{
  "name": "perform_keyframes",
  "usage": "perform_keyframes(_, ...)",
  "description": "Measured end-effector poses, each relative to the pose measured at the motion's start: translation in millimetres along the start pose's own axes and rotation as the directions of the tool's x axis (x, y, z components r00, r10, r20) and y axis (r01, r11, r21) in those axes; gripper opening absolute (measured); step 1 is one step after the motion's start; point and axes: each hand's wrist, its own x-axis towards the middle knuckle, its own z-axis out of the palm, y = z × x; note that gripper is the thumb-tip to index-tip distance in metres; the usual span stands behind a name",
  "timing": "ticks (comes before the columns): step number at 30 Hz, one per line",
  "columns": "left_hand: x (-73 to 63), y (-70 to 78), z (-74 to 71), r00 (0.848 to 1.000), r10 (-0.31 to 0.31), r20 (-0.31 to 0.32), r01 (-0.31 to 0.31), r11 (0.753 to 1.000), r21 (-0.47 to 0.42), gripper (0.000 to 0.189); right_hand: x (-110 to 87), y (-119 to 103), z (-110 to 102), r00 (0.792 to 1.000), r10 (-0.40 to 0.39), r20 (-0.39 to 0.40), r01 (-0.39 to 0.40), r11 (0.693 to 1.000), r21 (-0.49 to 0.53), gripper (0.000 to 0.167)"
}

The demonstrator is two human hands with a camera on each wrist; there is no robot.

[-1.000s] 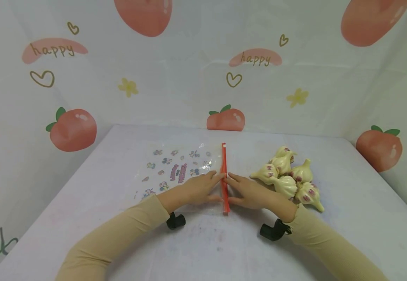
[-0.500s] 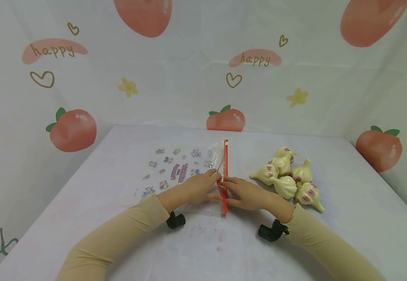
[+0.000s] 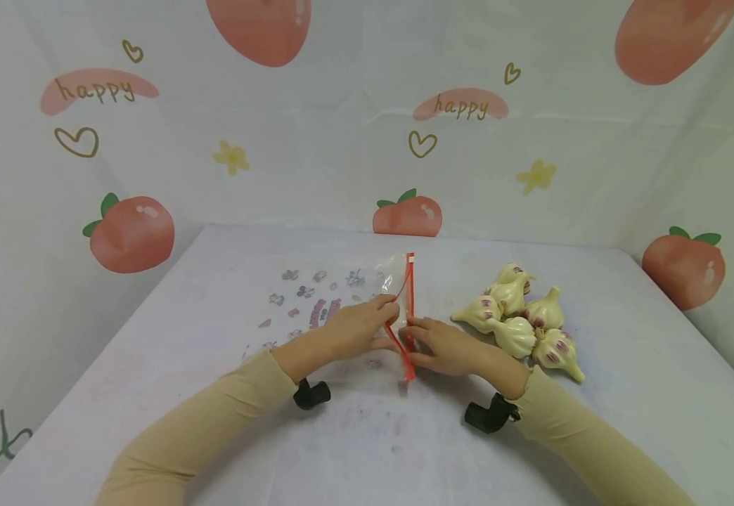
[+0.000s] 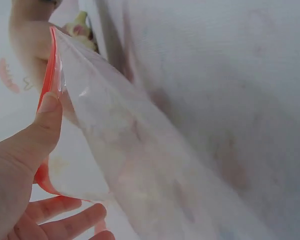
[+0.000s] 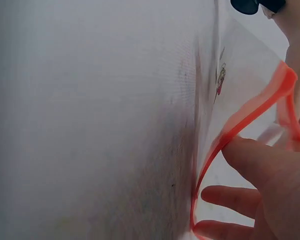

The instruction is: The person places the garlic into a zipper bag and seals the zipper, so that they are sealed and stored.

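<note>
Garlic bulbs (image 3: 514,338), six — one bag (image 3: 306,289), left hand (image 3: 359,327) pinching it, right hand (image 3: 449,346) touching it straight-fingered

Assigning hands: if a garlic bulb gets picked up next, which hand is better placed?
Right, probably. The garlic bulbs lie close to the right hand, on its outer side; the left hand is farther off and would likely reach past it. Both touch the bag's red rim, though.

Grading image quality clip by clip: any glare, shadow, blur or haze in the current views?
Head: flat, rather dim light, highlights on the garlic bulbs, soft shadow beneath the left sleeve; left wrist: table soft with little detail, bag hazy with a small glint; right wrist: table blotchy, darker along the image's left edge.
</note>
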Motion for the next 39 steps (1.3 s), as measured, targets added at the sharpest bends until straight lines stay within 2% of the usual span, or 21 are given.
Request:
perform_keyframes(4, -3.3, -0.1, -6.7, 0.998, 0.03, -0.055, -0.03, 1.0, -0.005, 0.038, -0.2, 2.3, -0.2, 1.0, 0.009, -0.006, -0.009, 1.0, 0.005, 0.044)
perform_keyframes(14, -9.7, 0.5, -23.0, 0.98, 0.08, -0.18, -0.066, 0.994, 0.084, 0.039, -0.4, 4.7, -2.7, 0.996, 0.075, 0.041, -0.075, 0.997, 0.014, 0.048)
perform_keyframes(25, -15.1, -2.9, -34.9, 0.966, 0.093, -0.239, -0.072, 0.993, 0.095, 0.035, 2.5, 5.8, -3.2, 0.993, 0.102, 0.052, -0.104, 0.994, 0.023, 0.048)
perform_keyframes(31, -16.1, -4.9, -35.1, 0.958, 0.105, -0.268, -0.086, 0.993, 0.081, 0.033, 2.7, 7.7, -3.3, 0.995, 0.09, 0.041, -0.091, 0.996, 0.013, 0.046)
perform_keyframes(39, -14.3, -6.2, -30.5, 0.951, 0.1, -0.293, -0.092, 0.995, 0.043, 0.032, 0.6, 6.8, -3.0, 0.999, 0.043, -0.022, -0.042, 0.999, 0.029, 0.043)
